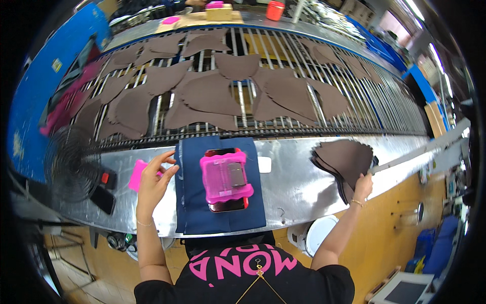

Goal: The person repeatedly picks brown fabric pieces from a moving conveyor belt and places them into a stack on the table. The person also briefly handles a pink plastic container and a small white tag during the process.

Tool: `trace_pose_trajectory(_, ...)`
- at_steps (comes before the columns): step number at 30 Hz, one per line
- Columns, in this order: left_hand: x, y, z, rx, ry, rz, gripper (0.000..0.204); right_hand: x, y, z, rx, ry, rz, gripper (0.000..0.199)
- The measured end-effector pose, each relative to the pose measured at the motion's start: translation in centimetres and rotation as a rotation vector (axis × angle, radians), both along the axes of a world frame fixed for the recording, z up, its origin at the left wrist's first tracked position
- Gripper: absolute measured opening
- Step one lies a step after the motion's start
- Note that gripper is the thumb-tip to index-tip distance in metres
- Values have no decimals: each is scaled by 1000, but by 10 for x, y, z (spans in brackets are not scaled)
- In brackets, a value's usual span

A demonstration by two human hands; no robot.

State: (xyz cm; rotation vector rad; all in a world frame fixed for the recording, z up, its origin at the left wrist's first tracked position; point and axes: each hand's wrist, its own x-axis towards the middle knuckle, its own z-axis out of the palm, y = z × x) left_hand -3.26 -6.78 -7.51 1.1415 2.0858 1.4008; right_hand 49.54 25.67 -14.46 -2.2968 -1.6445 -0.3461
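My right hand point(362, 188) is closed on the lower edge of a stack of brown cut fabric pieces point(349, 158) at the right of the metal table. Its fingertips are partly hidden by the stack. My left hand point(156, 178) is raised over the table at the left, with fingers apart and slightly bent and nothing in them. Beside it lies a flat pink piece point(136, 175). Between my hands, a translucent pink plastic template point(215, 178) with a wavy edge rests over a black, red-edged object point(228, 205). Both lie on a folded dark blue cloth point(190, 202).
Beyond the table runs a rack of metal bars point(372, 109) bearing several brown fabric pieces point(210, 93). A black fan point(73, 162) and a dark phone-like slab point(103, 200) are at the left. A white card point(264, 164) lies beside the cloth. A white bucket point(321, 235) stands below the table edge.
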Motion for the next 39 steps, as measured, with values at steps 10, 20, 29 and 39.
trace_pose_trajectory(10,-8,-2,-8,-39,16,-9,38,8,-12,5,20,-242,35,30)
trace_pose_trajectory(20,0,11,11,-44,94,-61,34,-15,-13,77,273,-217,275,21)
trace_pose_trajectory(29,16,80,30,378,204,-169,53,-178,-70,140,558,651,833,26)
trace_pose_trajectory(39,-30,-19,53,348,-237,39,15,-308,-130,111,-294,922,1595,37)
